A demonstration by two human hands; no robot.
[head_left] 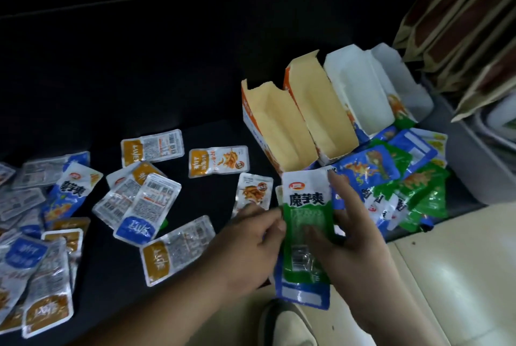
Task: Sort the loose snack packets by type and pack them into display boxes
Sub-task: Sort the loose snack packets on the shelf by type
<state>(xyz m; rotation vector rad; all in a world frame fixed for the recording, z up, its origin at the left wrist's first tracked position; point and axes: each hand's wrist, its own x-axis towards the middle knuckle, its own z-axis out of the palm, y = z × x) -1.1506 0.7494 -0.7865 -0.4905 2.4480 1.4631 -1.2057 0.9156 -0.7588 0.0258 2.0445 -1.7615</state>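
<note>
I hold a small stack of packets upright between both hands, a green packet [305, 222] in front and a blue one [303, 294] behind it. My left hand [248, 245] pinches the stack's left edge. My right hand [351, 228] grips its right side, with fingers curled round the back. Just beyond stand two open orange display boxes [282, 127] [321, 111] and two white ones [360, 91] [402, 77], all showing bare insides. Loose orange packets [219, 161] and blue packets [69, 189] lie scattered on the dark surface to the left.
A heap of blue and green packets [391, 178] lies right of the boxes. Brown striped bags [460, 24] lean at the upper right. A pale tiled floor [446, 276] and a shoe [284, 323] show below. The dark surface [139, 66] stretches far back.
</note>
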